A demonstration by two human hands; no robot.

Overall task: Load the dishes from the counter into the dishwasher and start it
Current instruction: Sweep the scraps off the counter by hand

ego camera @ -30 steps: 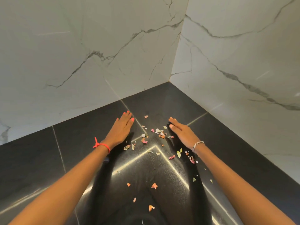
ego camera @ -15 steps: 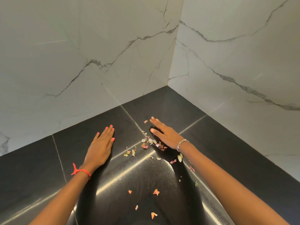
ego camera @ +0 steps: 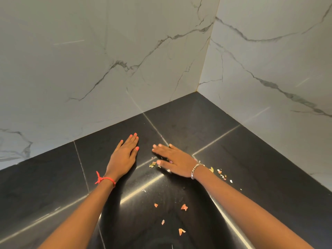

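No dishes or dishwasher are in view. My left hand [ego camera: 124, 157] lies flat, palm down, on the black counter [ego camera: 53, 186], fingers straight, a red string on its wrist. My right hand [ego camera: 175, 161] lies flat just to its right, fingers straight and pointing left, a bead bracelet on the wrist. It covers a small heap of scraps [ego camera: 152, 164], a few of which show at its thumb. Other bits [ego camera: 221, 174] lie behind its wrist.
More orange scraps [ego camera: 184, 207] lie scattered on the counter nearer to me. White marble walls [ego camera: 107, 60] meet in a corner at the back right and bound the counter on two sides.
My right hand has swept left across the counter, pushing the scraps toward my left hand. My left hand has slid a little forward and right, so the two hands are closer.
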